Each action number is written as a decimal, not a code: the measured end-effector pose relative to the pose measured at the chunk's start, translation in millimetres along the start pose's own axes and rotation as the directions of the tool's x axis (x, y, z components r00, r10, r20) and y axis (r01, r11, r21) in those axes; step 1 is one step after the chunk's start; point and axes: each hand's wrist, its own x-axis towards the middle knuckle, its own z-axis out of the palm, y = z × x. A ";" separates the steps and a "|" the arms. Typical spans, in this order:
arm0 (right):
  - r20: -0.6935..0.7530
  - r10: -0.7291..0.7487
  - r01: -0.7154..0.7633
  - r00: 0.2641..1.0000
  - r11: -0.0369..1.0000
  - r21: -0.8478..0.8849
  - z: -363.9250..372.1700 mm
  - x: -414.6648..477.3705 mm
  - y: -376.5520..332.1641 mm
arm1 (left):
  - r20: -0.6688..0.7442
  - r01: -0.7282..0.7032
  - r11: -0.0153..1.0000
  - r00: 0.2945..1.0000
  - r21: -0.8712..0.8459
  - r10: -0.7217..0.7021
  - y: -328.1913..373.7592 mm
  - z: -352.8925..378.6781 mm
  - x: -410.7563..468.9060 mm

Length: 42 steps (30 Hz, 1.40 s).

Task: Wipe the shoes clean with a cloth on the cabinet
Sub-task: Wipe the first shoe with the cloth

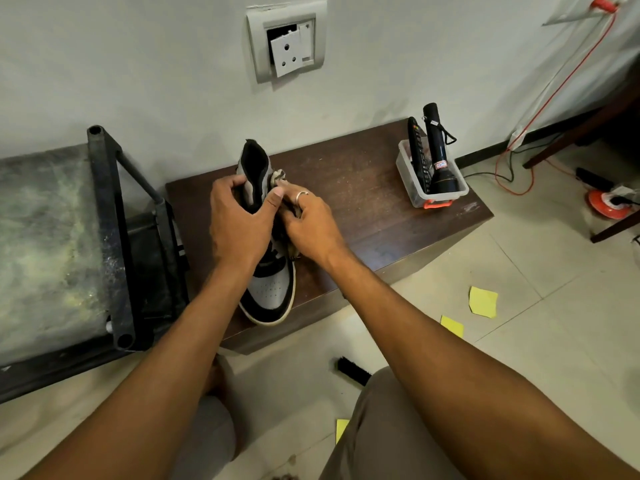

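Observation:
A black, grey and white high-top shoe [268, 292] stands on the dark brown cabinet [363, 188], toe toward me. My left hand [239, 220] grips the shoe around its ankle collar, thumb on the right side. My right hand [313, 226], with a ring on one finger, holds a crumpled brownish cloth [280, 176] pressed against the shoe's right side. Most of the cloth is hidden under my fingers.
A clear plastic tub [420, 188] with a black torch and a remote stands at the cabinet's right end. A black metal-framed bench [110, 237] sits to the left. A black brush [353, 370] and yellow sticky notes [483, 301] lie on the tiled floor. Cables run at far right.

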 end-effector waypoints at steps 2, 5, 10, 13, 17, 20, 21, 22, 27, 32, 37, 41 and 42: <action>0.013 -0.032 0.032 0.999 0.999 -0.037 -1.7 -4.3 4.7 | -0.042 -0.027 0.999 0.999 0.040 0.029 -1.0 3.1 -2.9; 0.082 -0.100 0.105 0.992 0.992 -0.070 -3.0 -18.6 7.2 | -0.105 -0.070 0.994 0.991 0.088 0.079 -6.4 3.3 -7.8; 0.070 -0.160 0.170 0.985 0.973 -0.159 -6.2 -42.8 15.4 | -0.097 -0.117 0.990 0.988 0.080 0.125 -18.1 -4.0 -10.5; -0.153 -0.104 0.088 0.983 0.990 -0.111 -6.7 -29.1 15.3 | -0.056 -0.132 0.990 0.989 0.046 0.135 -23.0 -2.2 -13.5; -0.159 -0.071 0.069 0.985 0.997 -0.017 18.5 -13.6 4.4 | -0.022 -0.129 0.990 0.991 -0.050 0.128 -29.8 -0.7 -11.7; -0.150 -0.100 0.088 0.984 0.993 -0.079 27.5 -28.4 3.5 | -0.006 -0.123 0.990 0.992 -0.072 0.123 -31.5 -0.9 -10.5; -0.116 -0.126 0.112 0.985 0.986 -0.121 27.2 -34.5 5.1 | 0.001 -0.125 0.989 0.992 -0.076 0.126 -31.6 -1.0 -10.8; -0.088 -0.152 0.139 0.984 0.980 -0.145 25.2 -38.2 6.0 | 0.006 -0.132 0.988 0.991 -0.081 0.133 -32.7 -1.0 -10.9; -0.302 -0.111 0.113 0.947 0.994 -0.009 17.7 -20.7 -0.4 | 0.046 -0.131 0.987 0.990 -0.090 0.136 -35.4 -2.0 -12.1; -0.177 -0.137 0.130 0.975 0.990 -0.054 29.2 -22.0 -16.0 | 0.062 -0.096 0.983 0.992 -0.158 0.107 -35.2 -4.0 -9.1; 0.178 -0.285 0.325 0.942 0.907 -0.267 2.0 -33.2 4.6 | 0.121 -0.074 0.972 0.987 -0.223 0.103 -41.8 -2.7 -6.8; -0.082 -0.281 0.260 0.956 0.945 -0.201 -3.8 -24.0 0.9 | 0.143 -0.067 0.967 0.984 -0.246 0.105 -42.2 -2.8 -6.3; -0.174 -0.258 0.228 0.950 0.958 -0.175 1.4 -21.4 -2.2 | 0.141 -0.072 0.967 0.984 -0.245 0.109 -42.0 -3.1 -6.6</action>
